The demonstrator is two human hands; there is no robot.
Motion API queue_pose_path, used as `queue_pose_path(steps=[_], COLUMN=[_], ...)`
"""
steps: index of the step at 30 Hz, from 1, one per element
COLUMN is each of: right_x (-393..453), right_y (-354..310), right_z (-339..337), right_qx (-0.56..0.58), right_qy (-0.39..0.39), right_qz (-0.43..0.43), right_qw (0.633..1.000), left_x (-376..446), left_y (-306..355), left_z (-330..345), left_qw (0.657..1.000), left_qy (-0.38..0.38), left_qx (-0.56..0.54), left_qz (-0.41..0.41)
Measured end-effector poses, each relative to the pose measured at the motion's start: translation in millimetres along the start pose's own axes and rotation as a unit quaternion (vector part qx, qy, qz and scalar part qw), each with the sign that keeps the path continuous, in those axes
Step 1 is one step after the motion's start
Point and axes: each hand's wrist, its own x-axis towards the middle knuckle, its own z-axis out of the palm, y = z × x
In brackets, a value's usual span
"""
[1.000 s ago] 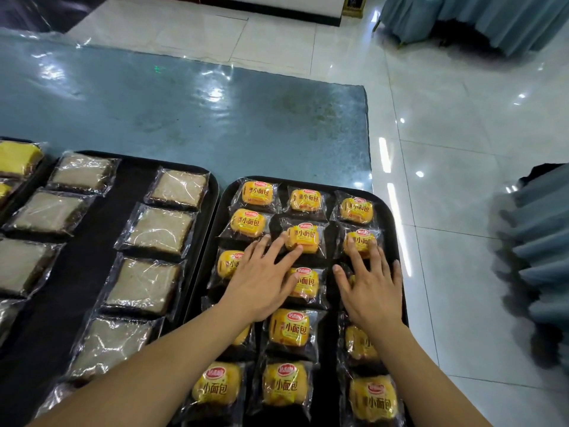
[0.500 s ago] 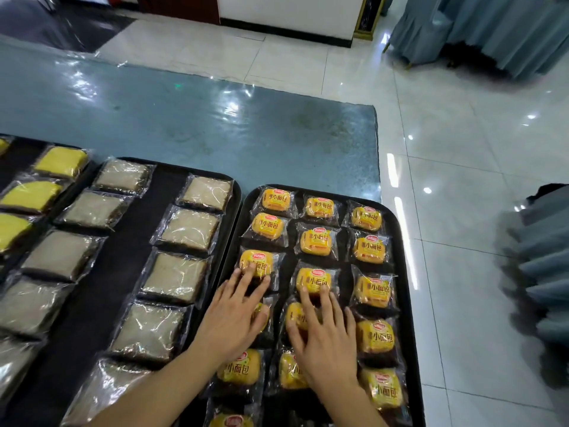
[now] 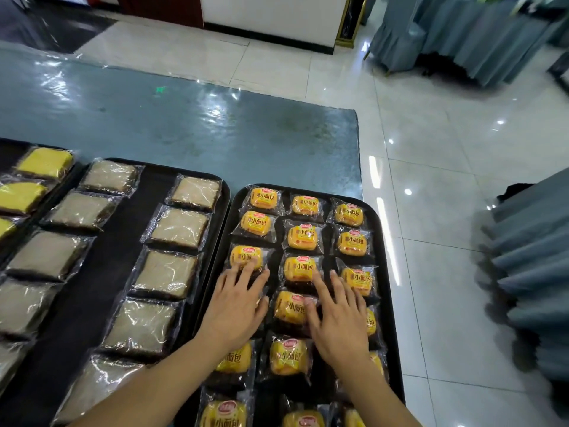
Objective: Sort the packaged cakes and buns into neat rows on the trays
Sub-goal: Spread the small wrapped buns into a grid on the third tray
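Observation:
A black tray (image 3: 381, 241) on the right holds several small yellow packaged buns in three columns. My left hand (image 3: 235, 306) lies flat on the left column, fingers spread, fingertips on a bun (image 3: 244, 257) and covering the one below it. My right hand (image 3: 337, 318) rests flat over the right column, its thumb touching a middle-column bun (image 3: 289, 308). Neither hand grips anything. A second black tray (image 3: 223, 192) to the left carries several pale square packaged cakes (image 3: 180, 226) in columns. Yellow cakes (image 3: 44, 163) lie on a third tray at the far left.
The trays sit on a blue table (image 3: 184, 127) covered in shiny plastic. The right tray's edge lies near the table's right edge, with white tiled floor (image 3: 446, 180) beyond. Blue draped furniture (image 3: 529, 272) stands at the right and at the back.
Both hands slid back toward me over the buns, from the far rows to the middle rows. The right hand then shifted from the middle column to the right one. The view tilted up.

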Motion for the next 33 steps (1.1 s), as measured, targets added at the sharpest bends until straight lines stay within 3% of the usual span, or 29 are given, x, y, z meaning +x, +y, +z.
queue_pose_path(steps=[5, 8, 15, 18, 22, 26, 33], right_x=[-14, -16, -4, -13, -41, -60, -64], right_y=[48, 54, 48, 29, -20, -47, -37], right_z=[-10, -4, -1, -3, 9, 29, 22], right_qx=[-0.01, -0.019, -0.056, -0.023, 0.008, -0.004, -0.013], right_qy=[-0.01, -0.059, -0.037, 0.015, -0.018, -0.026, -0.066], right_qz=[0.12, 0.106, 0.108, 0.076, -0.019, -0.024, -0.048], right_qw=[0.993, 0.992, 0.992, 0.997, 1.0, 0.999, 0.997], left_x=[-17, -19, -21, -33, -59, -83, -86], left_y=[41, 49, 42, 28, 0, -14, -19], left_z=[0, 3, 7, 5, 6, 15, 24], left_qw=[0.993, 0.991, 0.993, 0.997, 1.0, 0.998, 0.998], left_qy=[-0.069, -0.097, -0.08, -0.047, -0.009, -0.042, -0.051], left_qx=[-0.037, -0.03, -0.01, -0.012, -0.024, -0.038, -0.023], left_qz=[0.093, 0.085, 0.088, 0.063, -0.007, -0.006, -0.002])
